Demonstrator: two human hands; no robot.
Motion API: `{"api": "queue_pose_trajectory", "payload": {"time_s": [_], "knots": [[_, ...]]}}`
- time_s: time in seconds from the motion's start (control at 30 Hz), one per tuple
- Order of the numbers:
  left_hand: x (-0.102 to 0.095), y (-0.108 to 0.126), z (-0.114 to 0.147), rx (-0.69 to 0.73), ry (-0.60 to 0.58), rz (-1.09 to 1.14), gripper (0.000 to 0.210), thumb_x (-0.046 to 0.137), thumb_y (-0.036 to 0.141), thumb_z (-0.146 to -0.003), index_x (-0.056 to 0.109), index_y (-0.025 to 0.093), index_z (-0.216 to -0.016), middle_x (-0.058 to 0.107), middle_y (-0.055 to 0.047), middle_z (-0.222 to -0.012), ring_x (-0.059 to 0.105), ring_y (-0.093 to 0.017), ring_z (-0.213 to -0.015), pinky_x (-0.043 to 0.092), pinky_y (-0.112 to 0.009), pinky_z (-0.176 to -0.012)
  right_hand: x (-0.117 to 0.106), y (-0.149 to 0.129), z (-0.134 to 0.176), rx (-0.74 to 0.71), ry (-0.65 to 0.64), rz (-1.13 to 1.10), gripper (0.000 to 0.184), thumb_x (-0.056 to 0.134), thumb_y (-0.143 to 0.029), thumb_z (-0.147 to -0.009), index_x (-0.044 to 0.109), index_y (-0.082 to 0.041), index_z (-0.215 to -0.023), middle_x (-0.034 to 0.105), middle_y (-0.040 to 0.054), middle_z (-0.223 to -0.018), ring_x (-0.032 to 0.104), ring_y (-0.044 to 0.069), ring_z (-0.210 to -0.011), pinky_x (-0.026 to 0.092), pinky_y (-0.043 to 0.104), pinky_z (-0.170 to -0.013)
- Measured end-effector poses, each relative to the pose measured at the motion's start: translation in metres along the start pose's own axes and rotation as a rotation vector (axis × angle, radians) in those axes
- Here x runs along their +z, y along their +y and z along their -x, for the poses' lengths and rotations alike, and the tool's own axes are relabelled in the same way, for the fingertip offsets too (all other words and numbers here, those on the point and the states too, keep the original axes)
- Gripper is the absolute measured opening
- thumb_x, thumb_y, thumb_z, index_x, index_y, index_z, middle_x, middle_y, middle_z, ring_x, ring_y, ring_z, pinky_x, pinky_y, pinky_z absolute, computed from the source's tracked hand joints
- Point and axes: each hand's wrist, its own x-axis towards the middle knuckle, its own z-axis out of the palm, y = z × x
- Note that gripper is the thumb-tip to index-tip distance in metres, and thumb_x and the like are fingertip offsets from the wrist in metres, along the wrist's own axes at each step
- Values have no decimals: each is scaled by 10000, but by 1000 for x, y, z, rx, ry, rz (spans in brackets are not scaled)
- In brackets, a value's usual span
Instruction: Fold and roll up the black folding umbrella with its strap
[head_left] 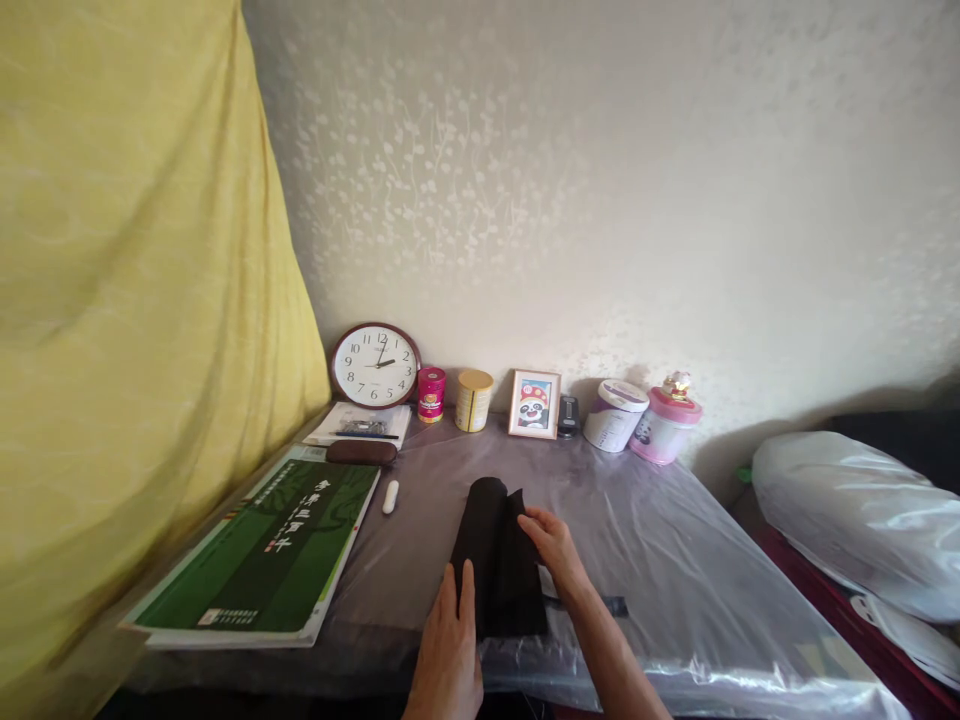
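On the table in front of me lies a dark black cloth, partly rolled or folded, with a loose flap along its right side. My right hand pinches the upper edge of that flap between thumb and fingers. Against the lower left side of the cloth rests my left hand, its fingers stretched out and the thumb side partly hidden. A dark strap or strip pokes out to the right, beneath my right forearm; whether it joins the cloth I cannot tell.
Left: green book, brown case, white stick-like object. Along the wall: clock, pink can, yellow-lidded can, panda picture frame, purple-white tub, pink-lidded jar. A yellow curtain borders the left.
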Motion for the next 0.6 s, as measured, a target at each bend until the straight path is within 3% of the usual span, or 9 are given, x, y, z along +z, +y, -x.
{"api": "queue_pose_trajectory", "payload": {"time_s": [0.2,0.3,0.4,0.5,0.6], "knots": [[0,2,0,-15,11,-63,873,390,-64,-597,100,117,-1400,138,-198,-1475,278,-286,-1322,315,-397,-1043,47,-7,-15,-59,28,-44,348,588,-361,-675,590,-130,-936,521,-52,-557,505,101,-463,411,204,-392],[-2,3,-1,-32,-17,-59,795,411,-45,-592,255,67,-1363,153,-221,-1463,264,-314,-1323,297,-418,-1053,64,1,-25,-66,24,5,330,572,-340,-691,577,-129,-945,548,-38,-573,541,123,-479,436,220,-388],[-5,4,-2,-29,-41,-63,729,435,-15,-582,373,61,-1305,181,-217,-1458,270,-334,-1317,308,-443,-1041,75,8,-30,-79,24,141,278,549,-295,-719,564,-138,-949,597,-19,-623,569,125,-466,454,226,-401],[-6,3,-3,-24,-37,-102,737,433,-4,-585,357,67,-1315,243,-207,-1444,319,-322,-1296,317,-437,-1035,81,8,-31,-115,-6,284,255,522,-273,-759,539,-141,-977,640,-6,-685,578,109,-429,447,216,-413],[-2,-5,-3,-13,-17,-108,729,428,14,-609,328,63,-1330,317,-194,-1417,358,-306,-1273,308,-434,-1043,85,3,-27,-124,-65,426,232,496,-242,-787,530,-148,-997,651,-22,-615,607,114,-462,446,203,-472]]}}
